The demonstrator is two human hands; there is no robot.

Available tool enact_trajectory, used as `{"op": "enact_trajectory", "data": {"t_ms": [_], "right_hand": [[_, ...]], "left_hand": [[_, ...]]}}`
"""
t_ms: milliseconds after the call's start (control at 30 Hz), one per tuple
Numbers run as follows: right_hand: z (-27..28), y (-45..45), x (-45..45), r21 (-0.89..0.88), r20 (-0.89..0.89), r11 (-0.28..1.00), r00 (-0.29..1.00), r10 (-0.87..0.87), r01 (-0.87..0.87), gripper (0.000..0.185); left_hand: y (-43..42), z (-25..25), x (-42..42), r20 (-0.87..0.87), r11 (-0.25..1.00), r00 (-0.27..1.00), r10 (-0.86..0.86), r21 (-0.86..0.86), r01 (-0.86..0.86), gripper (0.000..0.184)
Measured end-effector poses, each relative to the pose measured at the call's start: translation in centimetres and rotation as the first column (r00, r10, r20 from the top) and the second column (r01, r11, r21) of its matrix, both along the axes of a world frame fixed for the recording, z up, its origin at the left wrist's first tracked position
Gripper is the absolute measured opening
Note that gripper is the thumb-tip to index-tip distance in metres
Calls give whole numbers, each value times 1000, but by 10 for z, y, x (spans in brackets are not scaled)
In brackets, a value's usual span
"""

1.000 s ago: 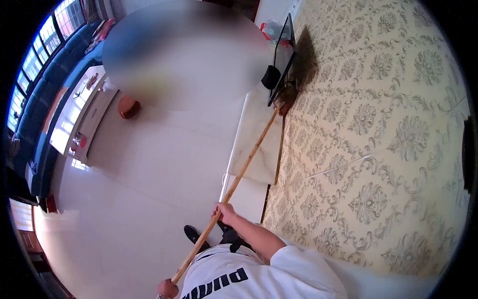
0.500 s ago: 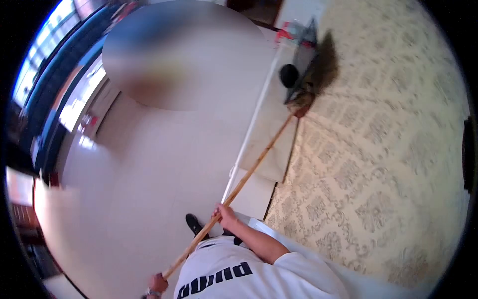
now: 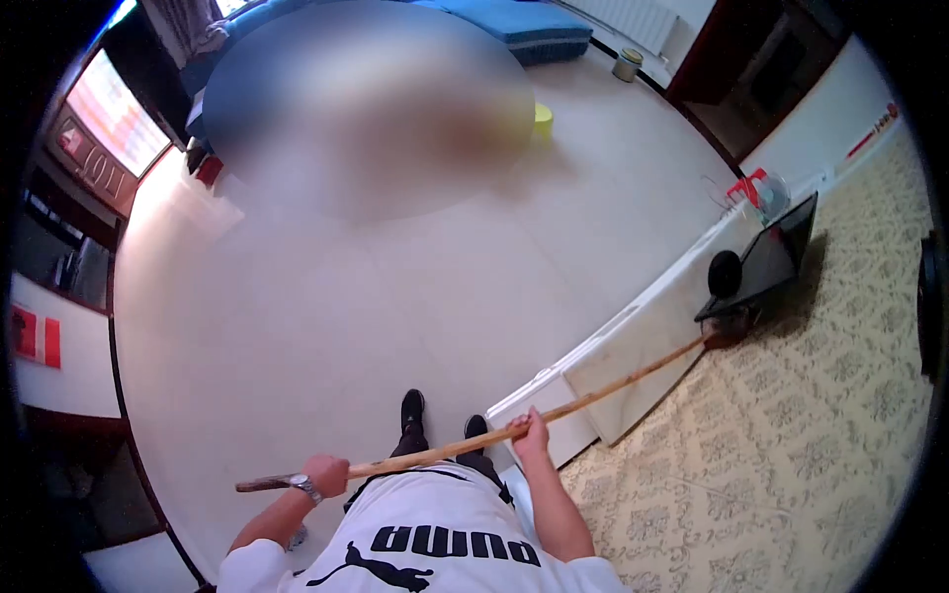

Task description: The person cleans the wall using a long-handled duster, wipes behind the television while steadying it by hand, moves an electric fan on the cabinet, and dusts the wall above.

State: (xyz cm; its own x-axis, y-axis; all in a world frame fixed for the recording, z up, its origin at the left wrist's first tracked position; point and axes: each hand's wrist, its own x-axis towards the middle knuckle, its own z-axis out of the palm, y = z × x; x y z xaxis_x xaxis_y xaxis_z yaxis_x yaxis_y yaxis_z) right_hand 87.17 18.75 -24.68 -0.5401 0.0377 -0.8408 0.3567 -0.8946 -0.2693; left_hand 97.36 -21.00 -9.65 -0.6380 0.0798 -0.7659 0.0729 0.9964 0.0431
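From here I see the left hand (image 3: 324,476), low and left of centre, with its fingers wrapped around a long wooden stick (image 3: 633,379). The right hand (image 3: 531,432), lower centre, has its fingers closed on it farther along. The stick slants up over the white cabinet (image 3: 633,366), its far end just beside the black screen (image 3: 776,252) at right.

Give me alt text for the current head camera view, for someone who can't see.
A left hand and right hand grip a long wooden pole, its far end beside a dark screen on a white cabinet against a patterned wall. Pale floor spreads beyond black shoes.
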Motion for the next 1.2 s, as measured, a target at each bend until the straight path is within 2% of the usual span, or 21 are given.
{"op": "enact_trajectory", "data": {"t_ms": [67,200,300,400,500,533,600,633,667,700,733,767,800,867,933,1000,1033,1067,1100,1133,1200], "right_hand": [[-15,-24,17,-57,-18,998,999,29,-30,25],[-9,-44,19,-137,-19,985,995,103,-104,24],[-10,-25,3,-49,42,996,996,74,-72,24],[-26,20,-21,29,17,999,1000,23,-23,24],[-29,34,-23,13,55,999,998,-44,43,23],[-23,27,-21,65,89,996,993,-71,66,23],[-16,8,-8,91,27,994,998,-60,57,20],[-9,-7,-4,132,78,990,995,-59,49,16],[-33,-20,6,64,71,996,995,-64,60,14],[-21,-34,13,79,75,996,996,-49,43,14],[-38,-45,23,70,-13,996,998,54,-53,14],[-23,-54,25,-28,51,999,999,-17,18,12],[-18,-56,24,-26,50,999,998,-44,45,12],[-13,-58,22,-134,81,990,996,-25,36,11],[-12,-47,13,-81,60,997,998,5,0,13],[-14,-28,-3,28,138,998,989,-58,55,15],[-16,-18,-10,142,136,990,991,-5,-14,16],[-15,-9,-15,136,103,990,993,-58,44,18],[-12,2,-19,151,86,987,994,-60,47,19],[-8,12,-22,166,69,985,996,-62,50,20],[3,25,-24,189,30,980,997,-75,68,19]], "left_hand": [[-33,-1,15,-2,1000,1000,18,-25,-18,15],[-51,14,15,-16,998,1000,11,-63,-12,14],[-17,30,-11,-27,998,1000,2,-68,-4,15],[13,-5,-20,-46,1000,999,6,22,-5,16],[35,3,-25,-54,999,998,-31,25,33,17],[32,3,-24,-45,999,999,-29,21,30,18],[17,4,-15,-9,1000,1000,-26,-6,26,18],[5,2,-10,6,1000,1000,-14,-27,15,18],[-12,-3,0,-11,997,999,-49,-66,48,17],[-29,-8,10,-31,992,997,-76,-107,72,17],[-44,-7,14,-21,992,999,-50,-117,47,17],[-54,-6,17,-11,991,1000,-15,-130,13,18],[-61,-9,24,-12,991,999,-42,-128,40,18],[-74,-14,28,-170,996,982,-80,24,85,19],[-62,-19,16,-78,994,991,-112,2,113,24],[-52,-39,7,-95,997,993,-70,24,73,23],[-42,-51,3,-112,996,990,-88,-4,88,24],[-33,-59,-1,-125,994,986,-107,-34,103,26],[-23,-55,-6,-185,991,976,-116,47,126,27],[-9,-54,-11,-140,994,985,-105,-40,100,28],[-15,-79,-13,-173,997,985,-27,73,40,30]]}}
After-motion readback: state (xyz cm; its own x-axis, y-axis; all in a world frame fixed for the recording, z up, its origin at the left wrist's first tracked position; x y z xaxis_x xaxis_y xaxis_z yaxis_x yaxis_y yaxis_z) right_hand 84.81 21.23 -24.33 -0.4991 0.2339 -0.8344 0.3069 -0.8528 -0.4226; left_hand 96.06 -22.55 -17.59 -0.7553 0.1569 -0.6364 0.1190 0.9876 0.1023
